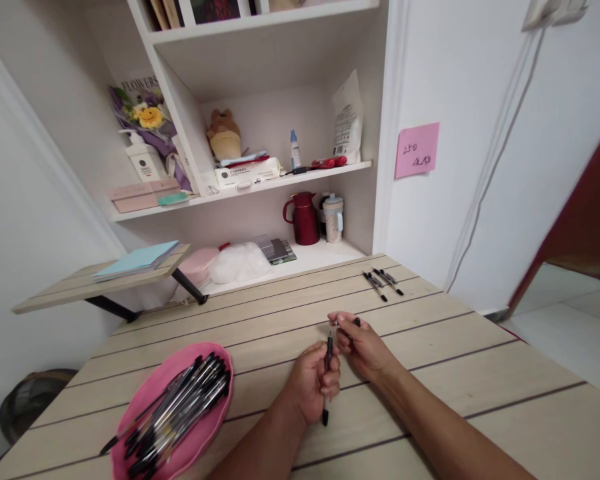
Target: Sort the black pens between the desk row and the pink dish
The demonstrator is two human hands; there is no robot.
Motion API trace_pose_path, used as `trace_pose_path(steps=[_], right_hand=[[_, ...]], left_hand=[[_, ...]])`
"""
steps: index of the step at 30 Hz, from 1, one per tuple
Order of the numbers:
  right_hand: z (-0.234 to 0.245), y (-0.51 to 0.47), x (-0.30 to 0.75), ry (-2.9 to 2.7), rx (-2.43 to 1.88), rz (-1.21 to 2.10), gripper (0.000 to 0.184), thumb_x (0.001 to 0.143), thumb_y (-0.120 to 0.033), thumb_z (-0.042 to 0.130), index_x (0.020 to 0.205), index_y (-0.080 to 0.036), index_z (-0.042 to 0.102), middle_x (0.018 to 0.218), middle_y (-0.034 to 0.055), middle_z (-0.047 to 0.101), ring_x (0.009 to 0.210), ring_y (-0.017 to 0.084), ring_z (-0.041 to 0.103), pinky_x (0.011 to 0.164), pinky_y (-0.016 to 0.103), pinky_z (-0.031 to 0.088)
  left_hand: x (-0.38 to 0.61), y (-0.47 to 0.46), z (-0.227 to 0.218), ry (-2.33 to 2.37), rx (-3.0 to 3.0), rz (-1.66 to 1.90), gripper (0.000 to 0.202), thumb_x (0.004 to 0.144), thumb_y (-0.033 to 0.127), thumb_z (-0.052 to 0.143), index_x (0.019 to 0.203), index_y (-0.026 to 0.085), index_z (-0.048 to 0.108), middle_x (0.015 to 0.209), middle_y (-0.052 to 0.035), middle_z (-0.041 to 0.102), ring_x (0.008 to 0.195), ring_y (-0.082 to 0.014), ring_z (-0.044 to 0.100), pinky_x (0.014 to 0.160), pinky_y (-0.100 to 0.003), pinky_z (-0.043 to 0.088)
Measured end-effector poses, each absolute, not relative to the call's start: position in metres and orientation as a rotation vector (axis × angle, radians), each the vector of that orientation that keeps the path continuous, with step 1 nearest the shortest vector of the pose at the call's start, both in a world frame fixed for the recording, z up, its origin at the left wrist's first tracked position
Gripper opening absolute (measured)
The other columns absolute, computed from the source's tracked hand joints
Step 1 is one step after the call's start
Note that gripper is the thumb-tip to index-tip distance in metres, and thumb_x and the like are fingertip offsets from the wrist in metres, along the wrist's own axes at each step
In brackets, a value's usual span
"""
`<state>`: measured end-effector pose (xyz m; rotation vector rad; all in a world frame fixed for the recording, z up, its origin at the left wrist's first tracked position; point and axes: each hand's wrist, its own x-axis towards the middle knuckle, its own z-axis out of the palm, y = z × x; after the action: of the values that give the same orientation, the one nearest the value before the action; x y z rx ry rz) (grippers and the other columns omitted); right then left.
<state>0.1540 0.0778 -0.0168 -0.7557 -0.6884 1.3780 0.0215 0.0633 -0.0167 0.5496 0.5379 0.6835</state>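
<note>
My left hand [313,383] is closed around a pen [329,347], its tip pointing up and its black end showing below the fist. Just beyond it, my right hand [363,343] is closed, with thumb and forefinger pinched near the pen's tip. A small black piece [357,322], like a pen cap, pokes out of the right hand; most of it is hidden by the fingers. To the left, a pink scalloped tray [224,407] holds a heap of black and clear pens [180,407].
Several pens and pen parts [383,281] lie near the table's far right corner. A small raised shelf [95,283] bearing blue paper [140,259] stands at the left. Behind the wooden table [260,333], a white cabinet holds a red jug [306,219] and a cup [333,219].
</note>
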Motion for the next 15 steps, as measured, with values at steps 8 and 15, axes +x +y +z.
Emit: trace_pose_path(steps=[8, 15], right_hand=[[-0.0172, 0.0769, 0.1503, -0.687, -0.835, 1.378, 0.034, 0.057, -0.036, 0.074, 0.082, -0.015, 0.062, 0.058, -0.0033, 0.053, 0.038, 0.001, 0.03, 0.037, 0.019, 0.018], [-0.0162, 0.0742, 0.1475, -0.728, -0.829, 1.415, 0.032, 0.055, -0.03, 0.075, 0.078, -0.015, 0.059, 0.054, -0.0046, 0.053, 0.037, 0.001, 0.029, 0.037, 0.019, 0.018]], left_hand=[[0.0252, 0.0653, -0.017, 0.688, 0.61, 0.986, 0.029, 0.064, 0.03, 0.069, 0.078, 0.016, 0.049, 0.062, 0.0056, 0.05, 0.033, 0.0029, 0.023, 0.033, -0.013, 0.008], [0.0269, 0.0684, -0.0177, 0.714, 0.643, 1.113, 0.036, 0.06, 0.028, 0.072, 0.083, 0.017, 0.047, 0.067, 0.0048, 0.052, 0.035, 0.0035, 0.024, 0.033, -0.013, 0.01]])
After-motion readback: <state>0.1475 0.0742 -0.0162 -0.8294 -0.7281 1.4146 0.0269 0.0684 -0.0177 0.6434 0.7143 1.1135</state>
